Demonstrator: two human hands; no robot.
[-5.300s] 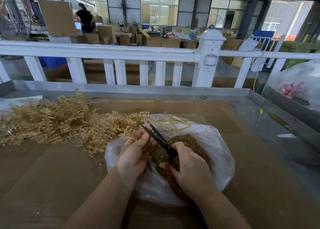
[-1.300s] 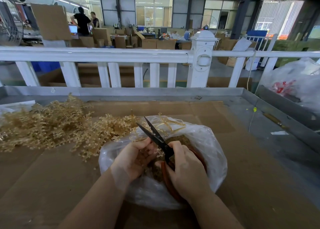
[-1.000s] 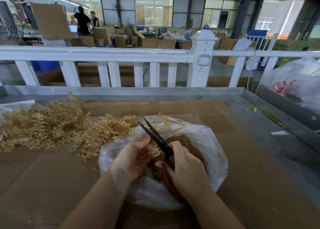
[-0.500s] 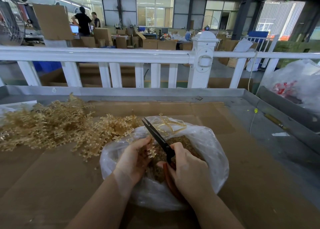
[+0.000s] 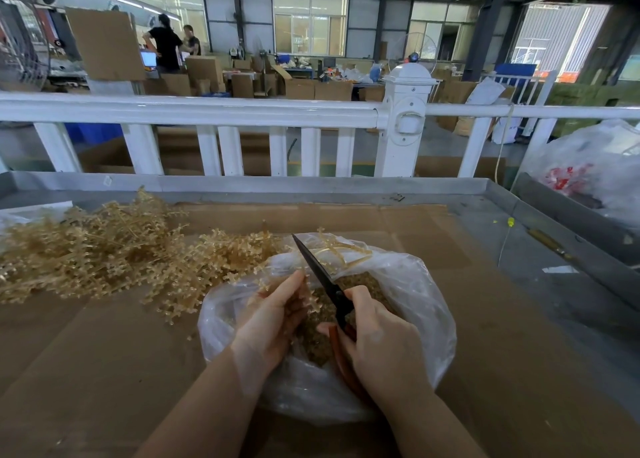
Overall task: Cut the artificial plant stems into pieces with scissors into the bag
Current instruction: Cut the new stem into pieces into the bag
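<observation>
A clear plastic bag [image 5: 419,284] lies open on the cardboard, holding a heap of small golden-brown cut pieces [image 5: 367,283]. My left hand [image 5: 273,315] holds a short golden plant stem over the bag's mouth. My right hand [image 5: 377,343] grips the red handles of black-bladed scissors [image 5: 318,270], whose blades are closed and point up and to the left, just right of the stem. A large pile of uncut golden artificial plant stems [image 5: 114,253] lies to the left of the bag.
Brown cardboard [image 5: 502,336] covers a grey metal table with a raised rim [image 5: 311,184]. A white railing [image 5: 207,111] stands behind it. A full plastic bag [image 5: 595,167] sits at the right. Two people [image 5: 169,45] stand far back among boxes.
The scissor blades, open about a second ago, have closed beside the stem in my left hand. Both hands stay over the bag's mouth.
</observation>
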